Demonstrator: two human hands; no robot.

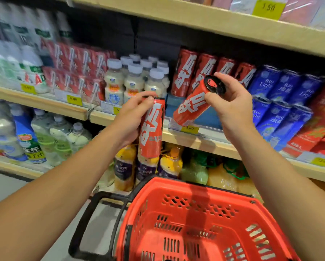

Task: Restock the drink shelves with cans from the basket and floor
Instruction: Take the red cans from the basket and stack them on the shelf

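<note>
My left hand (128, 119) grips a tall red can (151, 132) with white lettering, held nearly upright in front of the middle shelf edge. My right hand (231, 104) holds a second red can (192, 106) by its black top, tilted with its base pointing down-left toward the shelf. Behind it a row of matching red cans (195, 72) stands on the middle shelf (186, 140). The red plastic basket (176, 219) sits below my arms; the part of its inside that shows holds nothing.
Blue cans (282, 102) stand right of the red row, with red cartons (319, 125) further right. White bottles (135, 81) stand to the left. Juice bottles (169, 164) fill the lower shelf. The basket's black handle (93, 223) hangs over the grey floor.
</note>
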